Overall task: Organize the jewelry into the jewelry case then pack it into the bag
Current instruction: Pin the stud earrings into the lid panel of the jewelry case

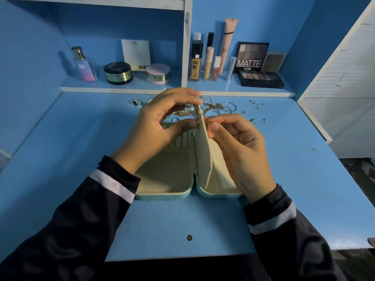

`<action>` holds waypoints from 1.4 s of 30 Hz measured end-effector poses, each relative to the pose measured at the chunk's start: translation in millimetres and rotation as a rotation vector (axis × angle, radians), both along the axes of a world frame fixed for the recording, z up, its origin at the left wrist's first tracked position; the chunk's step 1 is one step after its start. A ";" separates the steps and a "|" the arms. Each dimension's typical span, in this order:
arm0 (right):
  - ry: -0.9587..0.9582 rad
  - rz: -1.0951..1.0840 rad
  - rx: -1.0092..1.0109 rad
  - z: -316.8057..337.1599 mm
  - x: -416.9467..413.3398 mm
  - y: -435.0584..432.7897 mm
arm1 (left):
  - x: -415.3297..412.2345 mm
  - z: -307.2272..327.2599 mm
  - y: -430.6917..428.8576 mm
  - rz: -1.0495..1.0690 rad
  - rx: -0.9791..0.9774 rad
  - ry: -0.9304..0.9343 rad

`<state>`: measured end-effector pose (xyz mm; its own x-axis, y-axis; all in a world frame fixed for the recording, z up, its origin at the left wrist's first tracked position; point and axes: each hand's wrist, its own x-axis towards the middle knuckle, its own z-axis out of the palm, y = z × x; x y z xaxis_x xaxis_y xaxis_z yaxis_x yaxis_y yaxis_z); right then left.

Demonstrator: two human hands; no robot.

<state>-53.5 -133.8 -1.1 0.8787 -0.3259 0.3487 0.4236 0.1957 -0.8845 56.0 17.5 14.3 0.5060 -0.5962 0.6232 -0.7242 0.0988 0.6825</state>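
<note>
The jewelry case (166,179) lies open on the blue tabletop (81,149) right in front of you, its cream lining facing up. Its middle flap (204,155) stands upright between the two halves. Your left hand (162,126) has a closed grip on the flap's upper end, pinched between thumb and fingertips. Your right hand (243,151) has a tight grip on a small gold piece (209,123), thumb and forefinger holding it against the flap. Just beyond the case, the loose jewelry (215,107) lies scattered. Farther back, makeup (260,79) sits on the shelf (121,86).
</note>
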 end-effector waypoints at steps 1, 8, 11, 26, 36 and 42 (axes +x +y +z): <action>-0.003 -0.003 -0.001 0.1 0.2 0.2 | -0.2 -0.2 -0.2 -0.003 -0.003 0.004; -0.005 -0.008 0.003 -2.2 3.2 0.3 | -0.9 0.3 -0.7 0.002 -0.010 0.003; -0.002 -0.006 -0.002 -1.8 3.6 0.3 | -1.1 0.2 -0.9 0.003 -0.008 -0.003; -0.032 -0.043 -0.112 -0.4 2.8 -0.3 | -1.2 -0.8 -1.0 0.017 -0.011 -0.030; -0.037 -0.079 -0.200 2.3 1.2 0.3 | -0.9 -2.4 -1.3 0.018 -0.009 -0.038; -0.036 -0.077 -0.203 2.4 0.7 -0.3 | -0.4 -2.9 -1.4 0.015 -0.002 -0.042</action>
<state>-52.8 -134.1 1.3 0.8400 -0.3114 0.4444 0.4621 -0.0188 -0.8866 55.6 16.1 11.4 0.4884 -0.5871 0.6456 -0.7536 0.0892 0.6513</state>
